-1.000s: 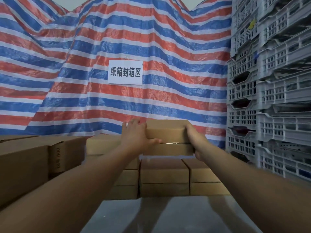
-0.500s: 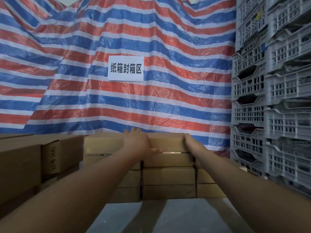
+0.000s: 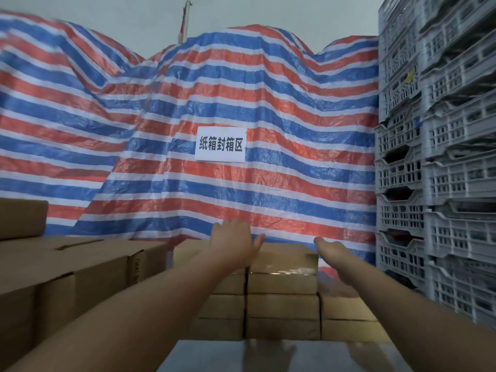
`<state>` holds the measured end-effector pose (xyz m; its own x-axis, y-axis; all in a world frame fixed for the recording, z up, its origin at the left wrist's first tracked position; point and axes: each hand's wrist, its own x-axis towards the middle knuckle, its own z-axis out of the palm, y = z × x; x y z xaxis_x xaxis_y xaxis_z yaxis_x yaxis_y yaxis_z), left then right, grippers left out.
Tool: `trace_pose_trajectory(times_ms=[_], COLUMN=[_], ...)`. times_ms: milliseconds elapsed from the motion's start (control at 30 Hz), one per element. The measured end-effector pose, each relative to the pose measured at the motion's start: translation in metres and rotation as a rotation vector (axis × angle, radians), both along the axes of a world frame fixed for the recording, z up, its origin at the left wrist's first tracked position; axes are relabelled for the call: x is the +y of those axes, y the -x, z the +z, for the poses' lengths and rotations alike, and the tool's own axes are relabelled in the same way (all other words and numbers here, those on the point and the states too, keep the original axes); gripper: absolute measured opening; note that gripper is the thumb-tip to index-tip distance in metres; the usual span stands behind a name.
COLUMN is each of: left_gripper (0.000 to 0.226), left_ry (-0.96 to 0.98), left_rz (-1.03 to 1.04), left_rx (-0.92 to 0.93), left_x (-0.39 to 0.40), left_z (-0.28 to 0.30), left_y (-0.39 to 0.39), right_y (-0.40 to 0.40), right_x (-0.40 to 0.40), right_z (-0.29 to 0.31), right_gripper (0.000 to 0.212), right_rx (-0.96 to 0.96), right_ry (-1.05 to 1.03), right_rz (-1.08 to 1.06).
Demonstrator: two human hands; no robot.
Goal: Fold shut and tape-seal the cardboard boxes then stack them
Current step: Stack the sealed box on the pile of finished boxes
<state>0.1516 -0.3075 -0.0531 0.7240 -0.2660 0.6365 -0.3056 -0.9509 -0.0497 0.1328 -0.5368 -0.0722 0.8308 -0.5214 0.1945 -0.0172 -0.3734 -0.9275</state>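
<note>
A sealed cardboard box [image 3: 284, 260], with clear tape glinting along its front seam, sits on top of the middle column of a stack of similar boxes [image 3: 281, 307]. My left hand [image 3: 233, 244] hovers just above the box's left end with fingers spread and straight, holding nothing. To the right of the box's right end, my right hand [image 3: 332, 253] is also off it, fingers extended. Both forearms reach forward from the bottom of the view.
Larger cardboard boxes [image 3: 67, 267] are piled at the left. Grey plastic crates [image 3: 434, 170] are stacked in a tall wall at the right. A red, white and blue striped tarp [image 3: 241, 98] with a white sign [image 3: 220, 144] hangs behind. A grey tabletop [image 3: 268, 355] lies below.
Both hands lowered the box onto the middle column of the stack and then let go of it. The camera tilted upward.
</note>
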Motion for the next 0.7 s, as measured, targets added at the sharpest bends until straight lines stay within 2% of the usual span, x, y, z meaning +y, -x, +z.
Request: trace_pose_trajectory(times_ms=[100, 133, 200, 233, 333, 467, 633, 700], left_gripper=[0.058, 0.056, 0.051, 0.048, 0.041, 0.036, 0.026, 0.023], left_ry=[0.054, 0.064, 0.082, 0.095, 0.147, 0.210, 0.474, 0.512], left_rz=[-0.027, -0.038, -0.079, -0.111, -0.205, -0.315, -0.499, -0.486], left_rx=[-0.087, -0.097, -0.085, -0.076, -0.084, -0.076, 0.013, 0.033], left_x=[0.019, 0.025, 0.038, 0.044, 0.066, 0.098, 0.155, 0.177], left_z=[0.018, 0.023, 0.030, 0.032, 0.033, 0.011, -0.052, -0.080], left_y=[0.038, 0.053, 0.086, 0.104, 0.162, 0.231, 0.289, 0.303], right_y=[0.032, 0.045, 0.073, 0.089, 0.139, 0.201, 0.270, 0.284], right_x=[0.015, 0.025, 0.047, 0.060, 0.107, 0.173, 0.229, 0.240], right_z=[0.014, 0.018, 0.024, 0.026, 0.027, 0.006, -0.056, -0.090], right_gripper=[0.063, 0.057, 0.031, 0.028, 0.037, 0.032, 0.046, 0.049], right_rx=[-0.027, -0.046, -0.104, -0.149, -0.292, -0.409, -0.527, -0.497], right_ry=[0.099, 0.125, 0.156, 0.160, 0.135, 0.139, 0.122, 0.129], right_rz=[0.006, 0.008, 0.021, 0.025, 0.067, 0.106, 0.182, 0.204])
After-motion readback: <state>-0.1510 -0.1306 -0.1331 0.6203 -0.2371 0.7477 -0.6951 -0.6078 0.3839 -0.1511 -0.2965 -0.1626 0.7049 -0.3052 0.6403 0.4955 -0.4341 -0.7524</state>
